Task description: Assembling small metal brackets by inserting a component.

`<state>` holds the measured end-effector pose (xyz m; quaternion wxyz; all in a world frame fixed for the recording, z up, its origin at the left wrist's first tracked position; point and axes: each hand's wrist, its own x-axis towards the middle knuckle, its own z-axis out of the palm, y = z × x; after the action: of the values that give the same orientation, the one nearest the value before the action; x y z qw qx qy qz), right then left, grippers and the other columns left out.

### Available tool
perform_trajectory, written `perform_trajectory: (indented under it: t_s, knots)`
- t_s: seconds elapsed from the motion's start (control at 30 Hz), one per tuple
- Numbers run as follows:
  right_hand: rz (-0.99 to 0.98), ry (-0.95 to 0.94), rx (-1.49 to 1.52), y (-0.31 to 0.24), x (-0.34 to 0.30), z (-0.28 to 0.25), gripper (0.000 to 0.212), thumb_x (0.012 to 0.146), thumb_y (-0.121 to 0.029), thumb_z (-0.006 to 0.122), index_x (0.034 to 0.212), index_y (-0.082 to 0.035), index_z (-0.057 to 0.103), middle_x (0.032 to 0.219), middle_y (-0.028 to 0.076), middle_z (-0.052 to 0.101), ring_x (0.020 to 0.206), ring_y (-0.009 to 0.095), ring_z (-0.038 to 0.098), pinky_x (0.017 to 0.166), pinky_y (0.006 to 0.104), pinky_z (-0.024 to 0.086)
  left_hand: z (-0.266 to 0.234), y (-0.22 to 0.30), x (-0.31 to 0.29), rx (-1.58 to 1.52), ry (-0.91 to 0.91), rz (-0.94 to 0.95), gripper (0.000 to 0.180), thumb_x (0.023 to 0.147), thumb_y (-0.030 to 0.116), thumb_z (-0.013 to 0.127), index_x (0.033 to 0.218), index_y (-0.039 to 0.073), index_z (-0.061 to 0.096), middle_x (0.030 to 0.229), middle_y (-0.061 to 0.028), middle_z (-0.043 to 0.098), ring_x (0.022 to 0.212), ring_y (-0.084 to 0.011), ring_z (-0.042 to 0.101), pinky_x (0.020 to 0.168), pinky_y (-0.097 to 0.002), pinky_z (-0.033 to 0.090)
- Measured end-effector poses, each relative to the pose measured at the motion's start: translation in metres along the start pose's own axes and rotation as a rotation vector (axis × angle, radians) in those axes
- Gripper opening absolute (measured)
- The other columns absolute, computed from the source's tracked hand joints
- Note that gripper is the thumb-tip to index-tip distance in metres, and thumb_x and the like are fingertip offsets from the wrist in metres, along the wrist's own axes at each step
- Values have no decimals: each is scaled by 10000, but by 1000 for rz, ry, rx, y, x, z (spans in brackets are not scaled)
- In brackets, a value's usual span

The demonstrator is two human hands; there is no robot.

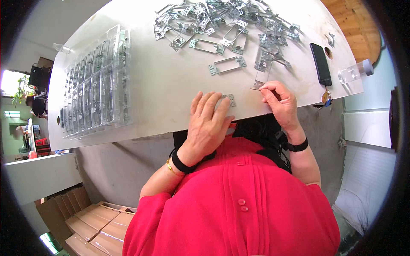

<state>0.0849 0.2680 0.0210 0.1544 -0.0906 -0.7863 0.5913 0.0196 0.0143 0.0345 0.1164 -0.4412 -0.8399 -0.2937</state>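
My left hand lies near the table's front edge, its fingers stretched out over a small metal bracket. Only the bracket's right end shows; the fingers hide the rest. To the right, the thumb and forefinger of my right hand are pinched on a thin metal pin, whose tip points left. Just beyond that hand, a frame-shaped bracket lies at the near end of the pile. Another rectangular bracket lies flat, farther from my hands.
A heap of metal brackets covers the table's far middle. Clear plastic trays filled with metal parts stand on the left. At right are a black phone, a clear bottle and a key bunch. Cardboard boxes sit below left.
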Motion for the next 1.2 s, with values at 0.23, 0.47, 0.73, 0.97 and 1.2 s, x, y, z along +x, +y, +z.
perform_trajectory:
  t_s: [0.23, 0.47, 0.73, 0.97, 1.2]
  knots:
    - [41, -2, 21, -3, -1, -6, 70, 1043, -110, 701, 1056, -49, 731, 883, -28, 675, 765, 53, 611, 701, 216, 494, -16, -7, -1, 16, 286, -41, 287, 846, 5, 815, 1098, 20, 678, 1032, -141, 648, 914, -341, 630, 805, -434, 527]
    - [72, 10, 48, -5, 2, -5, 63, 1042, -96, 698, 1063, -48, 734, 880, -37, 658, 770, 40, 600, 704, 211, 481, -39, -22, 11, -135, 435, -243, 172, 905, -47, 772, 969, 12, 624, 904, -92, 622, 802, -198, 616, 737, -319, 526]
    - [15, 56, 109, -9, -7, -6, 74, 1037, -102, 719, 1075, -49, 754, 938, -44, 645, 778, 25, 556, 695, 204, 465, -69, -5, 7, -201, 475, -175, 143, 920, -65, 746, 984, 0, 637, 920, -84, 630, 801, -174, 607, 754, -291, 519]
    - [-192, 22, 264, -91, -22, -8, 83, 1028, -55, 721, 1092, -30, 766, 992, 20, 682, 896, 69, 582, 782, 211, 459, -65, 6, -13, -228, 403, -176, 176, 885, -109, 748, 991, -1, 660, 948, -107, 664, 773, -216, 626, 725, -299, 525]
    - [-345, -133, 508, -137, -51, -9, 136, 978, 6, 750, 1096, 54, 703, 934, 131, 728, 758, 167, 679, 671, 282, 541, -155, 45, -14, -430, 510, 127, 245, 1085, 265, 576, 1147, 32, 621, 982, -91, 515, 898, -241, 476, 758, -388, 399]
